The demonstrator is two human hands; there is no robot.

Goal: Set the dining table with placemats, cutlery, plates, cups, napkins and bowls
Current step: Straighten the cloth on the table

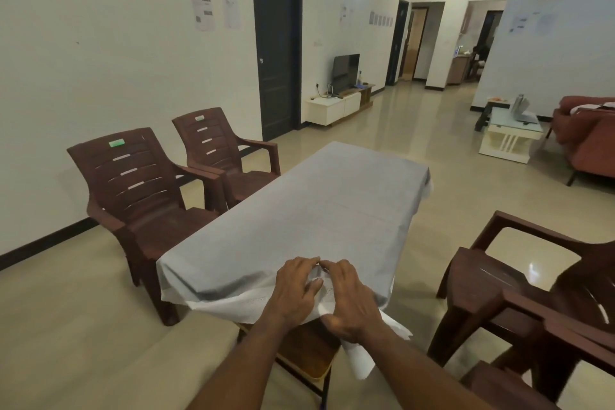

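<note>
Barely starting: left hand (296,286) and right hand (346,296) are pinching the cloth (299,210) at the table's near edge; no placemats, cutlery or plates are showing.

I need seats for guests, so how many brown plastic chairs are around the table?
3. Two chairs stand side by side on the table's left, one nearer and one farther. A third stands at the right near corner. More may be hidden out of frame.
</note>
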